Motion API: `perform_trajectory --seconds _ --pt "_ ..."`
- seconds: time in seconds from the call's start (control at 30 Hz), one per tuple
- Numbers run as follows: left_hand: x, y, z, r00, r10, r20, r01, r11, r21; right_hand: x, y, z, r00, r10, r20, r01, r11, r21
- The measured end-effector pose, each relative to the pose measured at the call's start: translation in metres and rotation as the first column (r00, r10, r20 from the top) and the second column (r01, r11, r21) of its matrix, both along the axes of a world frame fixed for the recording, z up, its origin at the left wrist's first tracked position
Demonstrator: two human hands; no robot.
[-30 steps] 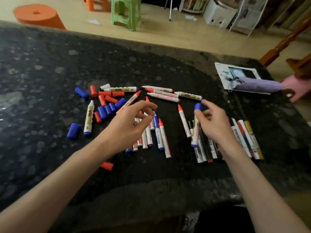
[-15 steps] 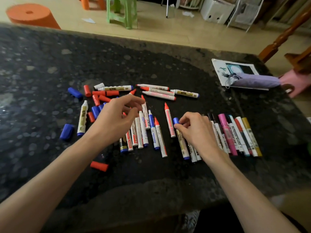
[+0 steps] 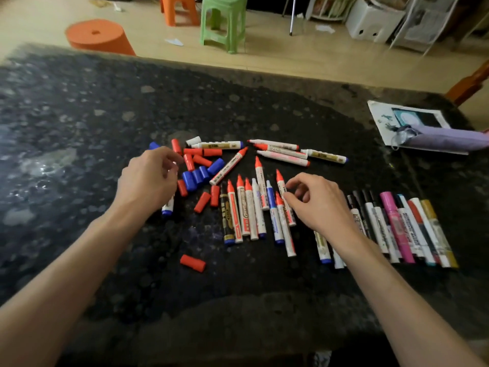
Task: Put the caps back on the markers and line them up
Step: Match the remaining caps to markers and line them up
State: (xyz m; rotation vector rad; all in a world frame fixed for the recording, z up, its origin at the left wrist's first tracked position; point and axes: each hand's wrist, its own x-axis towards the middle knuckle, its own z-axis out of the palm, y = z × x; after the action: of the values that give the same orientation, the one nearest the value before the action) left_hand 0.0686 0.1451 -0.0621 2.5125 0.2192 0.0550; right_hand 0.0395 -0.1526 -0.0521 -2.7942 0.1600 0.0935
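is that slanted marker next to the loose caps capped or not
Uncapped. The slanted marker shows a bare tapered red tip at its far end, and the loose caps lie beside it, none on it.

Left hand (image 3: 148, 181): palm down, fingers curled. Right hand (image 3: 321, 207): palm down, thumb and forefinger bent close together.

You are working in dim light: the dark speckled stone tabletop (image 3: 79, 107) reads nearly black, and its near edge sinks into deep shadow. Beyond its far edge the pale wooden floor (image 3: 304, 59) is much brighter. A pale patch of glare lies on its left side. Your wide lens bows its far edge into a curve, and whatever stands beyond its far right corner is smeared and soft.
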Motion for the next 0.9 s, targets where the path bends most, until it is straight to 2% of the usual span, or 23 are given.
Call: perform_trajectory --seconds 0.27,0.53,0.67,0.9 --pt "0.005 0.008 -0.015 0.997 -0.051 -0.055 0.058 0.988 0.14 -0.002 0.012 0.003 0.984 -0.011 -0.176 0.007 1.0 -0.024" --pt "0.006 0.004 -0.02 0.997 -0.064 -0.039 0.071 0.974 0.215 -0.012 0.028 -0.002 0.974 -0.023 -0.223 -0.001 0.994 -0.108" --pt "0.007 0.002 -0.019 0.997 -0.054 -0.049 0.064 0.969 0.24 -0.012 0.031 -0.002 0.956 -0.045 -0.291 0.02 0.996 -0.09" --pt "0.01 -0.012 -0.018 0.996 -0.066 -0.066 0.081 0.962 0.259 -0.013 0.019 0.019 0.984 -0.107 -0.145 0.114 0.993 0.041"
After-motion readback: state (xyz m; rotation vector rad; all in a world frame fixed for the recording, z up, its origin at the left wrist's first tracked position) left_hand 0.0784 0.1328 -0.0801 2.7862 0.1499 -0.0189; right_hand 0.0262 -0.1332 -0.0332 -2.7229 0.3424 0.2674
